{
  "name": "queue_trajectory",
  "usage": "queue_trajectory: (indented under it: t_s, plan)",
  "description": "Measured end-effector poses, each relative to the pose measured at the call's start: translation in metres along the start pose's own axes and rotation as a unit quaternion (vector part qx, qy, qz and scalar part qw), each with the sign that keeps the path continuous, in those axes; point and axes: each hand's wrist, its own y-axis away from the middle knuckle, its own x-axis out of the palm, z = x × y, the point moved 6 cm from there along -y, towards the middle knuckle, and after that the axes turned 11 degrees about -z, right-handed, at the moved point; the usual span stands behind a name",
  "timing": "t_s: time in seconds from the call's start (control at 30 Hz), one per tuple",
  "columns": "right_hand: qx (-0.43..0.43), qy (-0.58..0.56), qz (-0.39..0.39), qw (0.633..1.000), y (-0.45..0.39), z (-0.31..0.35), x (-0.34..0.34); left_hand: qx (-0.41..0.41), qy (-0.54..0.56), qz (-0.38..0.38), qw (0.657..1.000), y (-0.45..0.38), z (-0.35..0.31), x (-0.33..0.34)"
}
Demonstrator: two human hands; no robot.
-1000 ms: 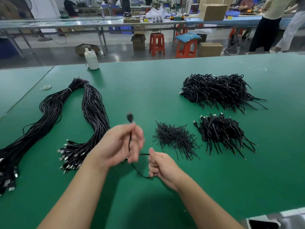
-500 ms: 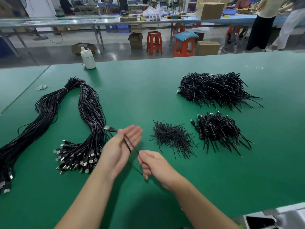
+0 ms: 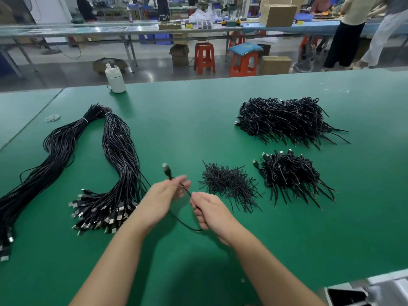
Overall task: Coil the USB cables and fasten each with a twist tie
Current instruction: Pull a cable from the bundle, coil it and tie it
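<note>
The left hand [image 3: 164, 198] held a thin black USB cable [image 3: 185, 191] against its palm, fingers nearly straight and blurred with motion, with the plug end [image 3: 167, 171] sticking up past the fingertips. The right hand [image 3: 209, 209] sat just beside it, fingers curled round the same cable, which ran taut between the two hands and then drooped in a slack loop below them, close over the green table [image 3: 198, 120]. The cable was slim, glossy and round, its plug a small dark block.

To the left lay a long bundle of uncoiled cables [image 3: 119, 155], bent into an arch and banded near the top, its metal-tipped plugs fanned out just beside the left wrist. A second limb of that bundle ran off toward the left edge. Just right of the hands lay a spiky heap of twist ties [image 3: 229, 184], short and wiry. Beyond it sat a small pile of coiled cables [image 3: 291, 175], and farther back a larger pile [image 3: 284, 119], both dense and tangled-looking. A white bottle [image 3: 115, 80] stood near the far edge.

The felt-like table surface showed open green between the piles and in front of the forearms, down to the near edge at lower right.
</note>
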Motion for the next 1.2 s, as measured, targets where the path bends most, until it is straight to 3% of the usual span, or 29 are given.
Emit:
queue_trajectory:
  t_s: [0.03, 0.1, 0.17, 0.23, 0.3, 0.37, 0.4, 0.47, 0.5, 0.57, 0.63, 0.73, 0.93, 1.1, 1.2]
  plan:
    - [-0.003, 0.010, 0.008, 1.000, 0.001, -0.002, 0.001, -0.022, 0.145, -0.043, 0.988, -0.004, -0.002, 0.001]
    - [0.006, 0.018, 0.028, 0.999, 0.001, -0.009, 0.005, -0.062, 0.393, -0.067, 0.915, -0.011, -0.011, 0.000]
    - [0.029, 0.005, 0.042, 0.999, 0.002, -0.017, 0.006, -0.086, 0.479, -0.034, 0.873, -0.012, -0.021, -0.005]
    - [0.049, -0.057, 0.041, 0.996, -0.001, -0.021, 0.001, -0.080, 0.401, 0.088, 0.908, -0.006, -0.037, -0.008]
    - [0.065, -0.124, 0.042, 0.989, -0.005, -0.019, -0.005, -0.017, 0.139, 0.258, 0.956, 0.014, -0.042, 0.002]
    - [0.073, -0.157, 0.047, 0.984, -0.010, -0.014, -0.008, 0.009, -0.132, 0.354, 0.926, 0.031, -0.026, 0.014]
    - [0.072, -0.162, 0.047, 0.983, -0.011, -0.012, -0.009, 0.001, -0.210, 0.342, 0.916, 0.030, -0.019, 0.018]
    - [0.054, -0.166, 0.046, 0.984, -0.011, -0.006, -0.011, 0.011, -0.286, 0.237, 0.928, 0.019, -0.014, 0.020]
    - [0.039, -0.160, 0.043, 0.985, -0.010, -0.003, -0.012, 0.027, -0.277, 0.168, 0.946, 0.013, -0.015, 0.019]
    - [-0.007, -0.113, 0.034, 0.993, -0.006, 0.003, -0.013, 0.020, -0.123, 0.083, 0.989, 0.009, -0.015, 0.020]
    - [-0.046, -0.043, 0.033, 0.997, -0.001, 0.007, -0.010, -0.029, 0.092, 0.072, 0.993, 0.013, -0.013, 0.031]
    - [-0.047, 0.030, 0.026, 0.998, 0.003, 0.006, -0.007, -0.091, 0.227, 0.045, 0.969, 0.020, -0.011, 0.044]
    - [-0.022, 0.100, -0.038, 0.994, 0.004, -0.006, -0.023, -0.130, 0.340, 0.025, 0.931, 0.027, -0.021, 0.050]
    - [-0.003, -0.101, 0.001, 0.995, 0.008, -0.018, -0.019, -0.129, 0.346, 0.098, 0.924, 0.031, -0.024, 0.054]
    - [-0.017, -0.108, -0.012, 0.994, 0.004, -0.022, -0.023, -0.138, 0.347, 0.145, 0.916, 0.035, -0.026, 0.057]
